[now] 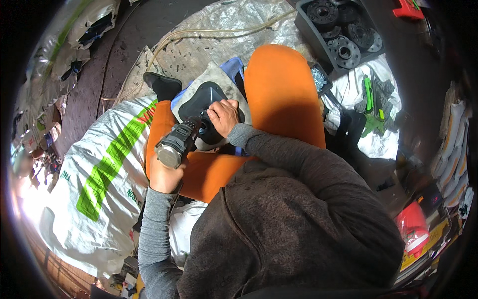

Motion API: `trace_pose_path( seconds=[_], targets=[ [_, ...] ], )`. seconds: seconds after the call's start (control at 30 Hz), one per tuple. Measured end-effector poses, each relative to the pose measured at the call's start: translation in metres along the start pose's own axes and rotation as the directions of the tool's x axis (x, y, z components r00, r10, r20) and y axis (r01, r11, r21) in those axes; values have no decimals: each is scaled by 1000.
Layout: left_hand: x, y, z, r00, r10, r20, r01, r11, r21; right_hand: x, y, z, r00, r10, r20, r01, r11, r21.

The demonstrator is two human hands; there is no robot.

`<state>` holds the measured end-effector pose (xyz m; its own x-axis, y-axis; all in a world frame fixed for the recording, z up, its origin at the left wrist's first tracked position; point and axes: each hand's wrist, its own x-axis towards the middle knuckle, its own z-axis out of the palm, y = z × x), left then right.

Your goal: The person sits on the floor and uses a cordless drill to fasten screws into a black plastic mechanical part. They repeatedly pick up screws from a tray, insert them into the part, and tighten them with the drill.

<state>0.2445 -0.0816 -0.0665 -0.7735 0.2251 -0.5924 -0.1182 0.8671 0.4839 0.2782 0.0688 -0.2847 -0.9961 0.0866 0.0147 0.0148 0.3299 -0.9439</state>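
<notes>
My left hand [167, 178] is wrapped around the handle of a dark cordless drill [180, 138]. The drill's front end meets a black, rounded, dish-shaped part [193, 105] lying in front of me between my orange-trousered legs. My right hand [225, 117] is closed, its fingers curled over the right side of that part; the fingertips are partly hidden. Under the part lies a pale grey piece [215, 74] with blue fabric [233, 69] behind it. The drill hides its own tip and any fastener there.
A grey bin [303, 27] with several black round flanged parts stands at far right, beside a small tray of metal fasteners [318, 78]. Green-and-grey gloves [376, 107] lie on white sheeting. A big white sack [107, 184] is at left. A hose [219, 32] crosses the ground sheet.
</notes>
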Motion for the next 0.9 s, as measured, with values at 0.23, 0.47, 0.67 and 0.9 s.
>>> trace_pose_path(
  seconds=[0.23,0.47,0.67,0.9],
  targets=[
    [1,-10,13,996,-28,-81,22,997,-70,-6,12,8,998,-58,-35,58,998,-10],
    [-50,-4,15,983,69,-173,-96,984,-152,0,1,2,999,23,40,-17,990,-142],
    [-131,-44,97,991,88,-95,-110,961,-255,1,-34,-98,994,-65,-90,95,914,395],
    [-159,-71,199,965,-143,-221,25,887,-462,-13,143,-264,834,454,-313,-543,777,-320]
  ],
)
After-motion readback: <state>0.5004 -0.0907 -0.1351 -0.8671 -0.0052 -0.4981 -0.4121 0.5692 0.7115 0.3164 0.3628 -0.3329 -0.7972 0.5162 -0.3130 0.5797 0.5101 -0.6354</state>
